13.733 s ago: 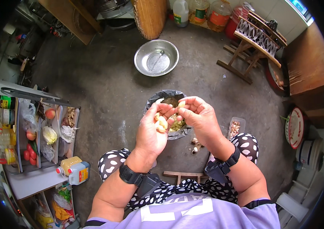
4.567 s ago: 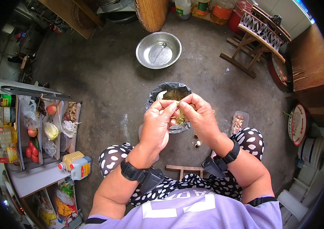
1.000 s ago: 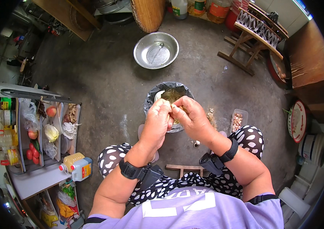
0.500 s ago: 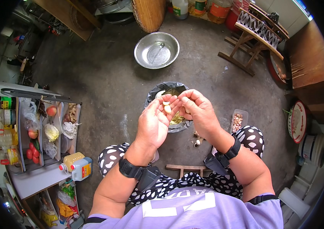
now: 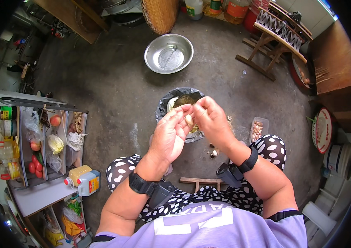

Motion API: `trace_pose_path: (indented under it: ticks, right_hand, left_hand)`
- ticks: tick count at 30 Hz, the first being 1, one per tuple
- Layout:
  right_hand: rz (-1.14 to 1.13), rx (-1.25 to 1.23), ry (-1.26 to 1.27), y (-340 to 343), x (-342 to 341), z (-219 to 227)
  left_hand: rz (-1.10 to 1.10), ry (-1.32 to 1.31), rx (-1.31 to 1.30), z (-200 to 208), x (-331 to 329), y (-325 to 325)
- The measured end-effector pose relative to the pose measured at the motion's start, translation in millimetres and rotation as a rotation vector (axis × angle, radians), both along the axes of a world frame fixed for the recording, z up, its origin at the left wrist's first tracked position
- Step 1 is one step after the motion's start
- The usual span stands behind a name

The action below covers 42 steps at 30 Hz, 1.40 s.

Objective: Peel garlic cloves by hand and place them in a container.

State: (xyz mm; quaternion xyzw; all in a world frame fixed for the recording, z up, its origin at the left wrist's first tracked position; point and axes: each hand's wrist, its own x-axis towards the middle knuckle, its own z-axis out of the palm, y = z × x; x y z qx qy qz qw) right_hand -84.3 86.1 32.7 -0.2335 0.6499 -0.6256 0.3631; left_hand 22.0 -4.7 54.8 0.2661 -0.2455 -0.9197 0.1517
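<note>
Over a bin lined with a black bag (image 5: 162,108), my two hands meet at the fingertips. My left hand (image 5: 167,138) is palm up with its fingers curled in, and a pale garlic clove (image 5: 189,120) lies in them. My right hand (image 5: 212,124) is closed in a pinch against the left fingertips; what it pinches is hidden. Pale scraps show inside the bin, partly covered by my hands. On the floor below my right hand are a few garlic pieces (image 5: 214,154). A clear plastic box (image 5: 266,124) by my right knee holds many cloves.
A metal basin (image 5: 151,62) with a spoon in it stands on the floor beyond the bin. On the left is a rack (image 5: 64,144) of vegetables and bottles, with two jugs (image 5: 88,182) beside it. A wooden folding stool (image 5: 266,53) stands at the far right.
My left fingers have curled in, and the cloves that lay in view on them are now partly covered. My right hand has turned and pinches closer to the left fingertips.
</note>
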Motion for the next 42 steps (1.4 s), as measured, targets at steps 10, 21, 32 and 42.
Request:
trace_pose_path:
  ticks: [10,21,32,42]
  right_hand:
    - [0.058,-0.175,0.104,1.4,0.8,5.6]
    - [0.025,-0.153,0.207,0.0,6.4,0.4]
    - [0.12,-0.093,-0.264,1.1,2.5,9.5]
    - [0.158,-0.11,-0.289,6.6,13.3,8.1]
  left_hand:
    - [0.107,-0.102,-0.186,2.9,-3.9,0.8]
    - [0.081,-0.186,-0.268,7.0,-3.8,2.9]
    - [0.055,-0.299,-0.516,4.4,-0.3,1.6]
    - [0.03,-0.387,-0.731,-1.7,7.4,5.1]
